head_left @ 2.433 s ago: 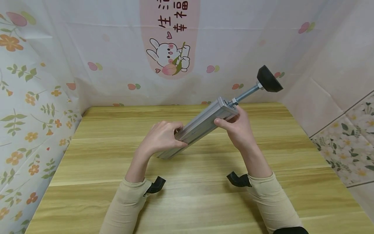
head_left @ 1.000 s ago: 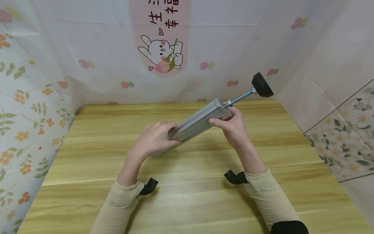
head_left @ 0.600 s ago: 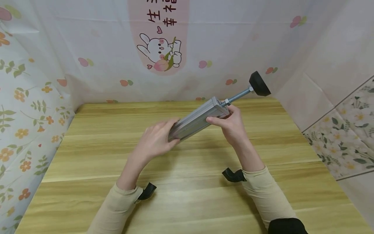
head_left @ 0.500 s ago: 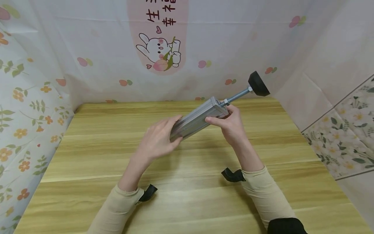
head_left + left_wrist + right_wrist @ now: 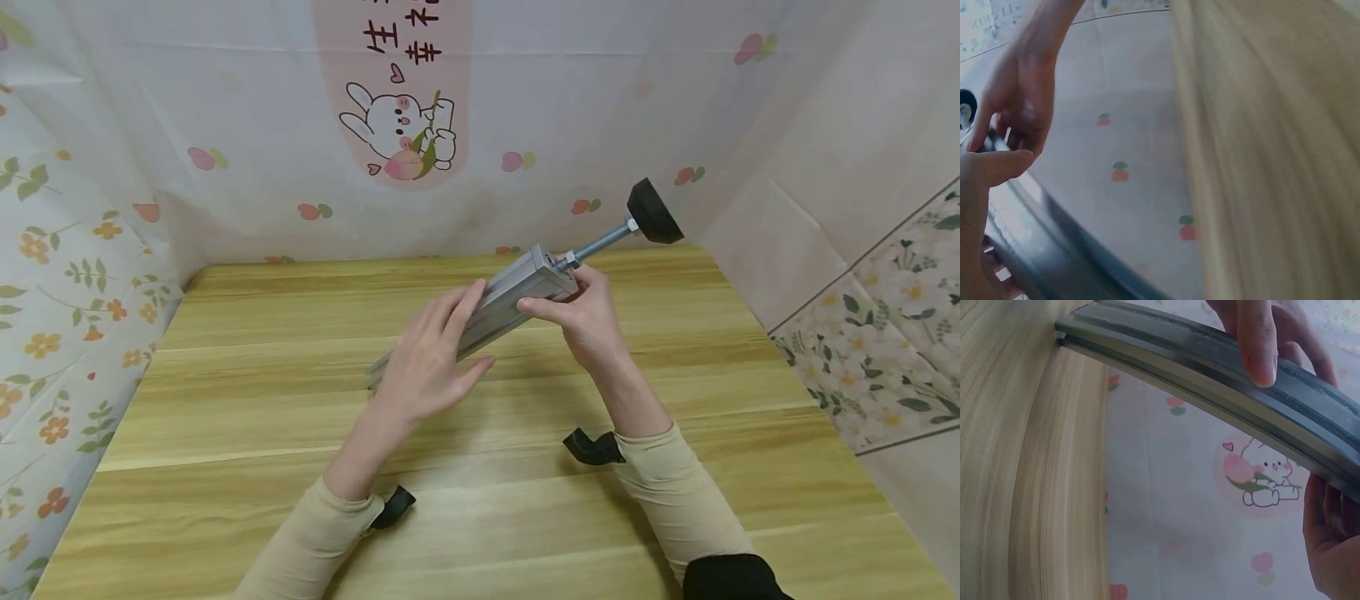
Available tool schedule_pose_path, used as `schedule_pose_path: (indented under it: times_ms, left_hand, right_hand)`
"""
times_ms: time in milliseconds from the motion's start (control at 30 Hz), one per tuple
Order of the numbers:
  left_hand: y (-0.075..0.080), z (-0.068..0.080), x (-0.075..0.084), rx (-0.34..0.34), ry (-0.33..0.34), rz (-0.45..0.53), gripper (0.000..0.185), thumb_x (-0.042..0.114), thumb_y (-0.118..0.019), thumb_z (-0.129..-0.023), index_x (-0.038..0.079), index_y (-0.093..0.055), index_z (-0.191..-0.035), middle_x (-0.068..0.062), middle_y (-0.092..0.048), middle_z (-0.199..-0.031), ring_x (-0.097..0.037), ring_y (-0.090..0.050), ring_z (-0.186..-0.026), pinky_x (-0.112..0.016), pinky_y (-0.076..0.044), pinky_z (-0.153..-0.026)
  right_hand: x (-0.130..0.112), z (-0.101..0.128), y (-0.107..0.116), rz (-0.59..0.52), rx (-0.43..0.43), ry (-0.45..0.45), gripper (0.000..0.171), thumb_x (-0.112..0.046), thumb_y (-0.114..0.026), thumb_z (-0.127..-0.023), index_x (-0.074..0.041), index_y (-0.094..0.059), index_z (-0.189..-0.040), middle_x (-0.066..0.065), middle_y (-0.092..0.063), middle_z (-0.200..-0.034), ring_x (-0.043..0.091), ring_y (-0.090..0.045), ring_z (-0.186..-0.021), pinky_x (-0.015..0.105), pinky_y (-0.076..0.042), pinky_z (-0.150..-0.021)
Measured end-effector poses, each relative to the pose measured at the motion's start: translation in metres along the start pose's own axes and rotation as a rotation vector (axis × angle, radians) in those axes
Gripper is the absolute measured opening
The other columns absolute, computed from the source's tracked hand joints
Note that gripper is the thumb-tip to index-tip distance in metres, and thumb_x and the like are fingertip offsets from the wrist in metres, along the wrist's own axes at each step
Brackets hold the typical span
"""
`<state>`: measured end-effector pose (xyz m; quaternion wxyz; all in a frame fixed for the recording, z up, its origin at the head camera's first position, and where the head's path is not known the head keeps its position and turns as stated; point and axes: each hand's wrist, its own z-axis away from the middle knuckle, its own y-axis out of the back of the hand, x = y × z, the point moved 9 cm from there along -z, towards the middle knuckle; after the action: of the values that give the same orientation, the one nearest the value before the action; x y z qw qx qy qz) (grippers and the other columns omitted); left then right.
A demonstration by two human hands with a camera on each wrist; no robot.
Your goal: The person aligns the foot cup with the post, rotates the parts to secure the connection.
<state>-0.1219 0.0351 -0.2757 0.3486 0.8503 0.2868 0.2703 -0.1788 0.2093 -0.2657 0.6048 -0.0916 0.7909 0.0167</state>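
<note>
A silver aluminium profile (image 5: 491, 312) slants across the middle of the head view, its far end raised. From that end a threaded rod (image 5: 600, 242) with nuts sticks out and carries a black rubber foot (image 5: 652, 212). My right hand (image 5: 588, 321) grips the profile just below the rod, thumb on the near face and fingers behind. Over the profile's lower half lies my left hand (image 5: 427, 358), fingers stretched along it and thumb held out to the side. The profile's lower end (image 5: 1072, 328) is close over the wooden table in the right wrist view.
The wooden table (image 5: 480, 517) spreads beneath both arms. Behind it hangs a white cloth (image 5: 262, 125) with a bunny print (image 5: 401, 129); flowered cloth covers the left side and patterned cloth (image 5: 885, 333) the right. A black wrist mount (image 5: 592, 447) juts from the right sleeve.
My left hand has slid up the profile towards the foot, loosening its grip and moving its thumb off. The profile's lower end now shows beyond it. My right hand keeps its hold.
</note>
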Motion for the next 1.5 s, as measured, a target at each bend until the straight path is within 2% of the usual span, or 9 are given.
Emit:
schedule_pose_path:
  times_ms: [233,600,1033,1233,1333,1500]
  left_hand:
    - [-0.008,0.000,0.004,0.051,-0.009,-0.101,0.109,0.035,-0.087,-0.080,0.014,-0.020,-0.163,-0.012,-0.043,-0.155,-0.031,-0.054,-0.129,-0.048,-0.053,-0.098]
    - [-0.014,-0.002,0.006,0.160,0.029,-0.193,0.109,0.034,-0.090,-0.077,0.014,-0.021,-0.160,-0.013,-0.050,-0.147,-0.032,-0.060,-0.113,-0.045,-0.055,-0.091]
    - [-0.014,-0.002,0.005,0.265,0.083,-0.238,0.099,0.025,-0.090,-0.077,0.016,-0.032,-0.157,-0.014,-0.059,-0.131,-0.032,-0.063,-0.098,-0.043,-0.056,-0.079]
    - [-0.013,-0.003,0.004,0.295,0.084,-0.222,0.098,0.009,-0.087,-0.073,0.016,-0.033,-0.155,-0.016,-0.061,-0.126,-0.033,-0.064,-0.096,-0.044,-0.056,-0.078]
    - [-0.012,-0.003,0.003,0.300,0.082,-0.216,0.100,0.005,-0.086,-0.071,0.016,-0.033,-0.154,-0.016,-0.062,-0.124,-0.033,-0.063,-0.094,-0.044,-0.056,-0.078]
    - [-0.013,-0.004,0.000,0.281,0.079,-0.199,0.100,0.008,-0.086,-0.071,0.017,-0.033,-0.155,-0.016,-0.062,-0.121,-0.033,-0.063,-0.094,-0.044,-0.056,-0.079]
  right_hand:
    - [-0.001,0.001,0.000,0.029,0.015,-0.011,0.040,0.006,-0.078,-0.079,-0.016,-0.075,-0.112,-0.007,-0.076,-0.104,0.013,-0.070,-0.102,0.029,-0.056,-0.091]
    - [0.002,0.001,0.001,0.031,0.039,-0.022,0.039,0.004,-0.078,-0.079,-0.014,-0.074,-0.113,-0.006,-0.077,-0.103,0.013,-0.072,-0.100,0.030,-0.057,-0.090]
    - [-0.003,0.004,-0.002,0.067,0.059,0.006,0.035,0.002,-0.081,-0.079,-0.010,-0.074,-0.111,-0.005,-0.077,-0.099,0.014,-0.072,-0.095,0.030,-0.059,-0.084]
    - [-0.004,0.004,-0.002,0.091,0.073,0.013,0.036,0.000,-0.082,-0.079,-0.010,-0.073,-0.112,-0.005,-0.077,-0.100,0.013,-0.071,-0.094,0.029,-0.059,-0.082]
    - [-0.005,0.005,-0.002,0.109,0.078,0.018,0.036,-0.001,-0.082,-0.078,-0.009,-0.073,-0.113,-0.006,-0.077,-0.099,0.013,-0.071,-0.093,0.029,-0.059,-0.080]
    - [-0.006,0.005,-0.001,0.146,0.090,0.017,0.037,-0.003,-0.083,-0.078,-0.007,-0.074,-0.114,-0.006,-0.076,-0.098,0.013,-0.071,-0.090,0.028,-0.059,-0.079]
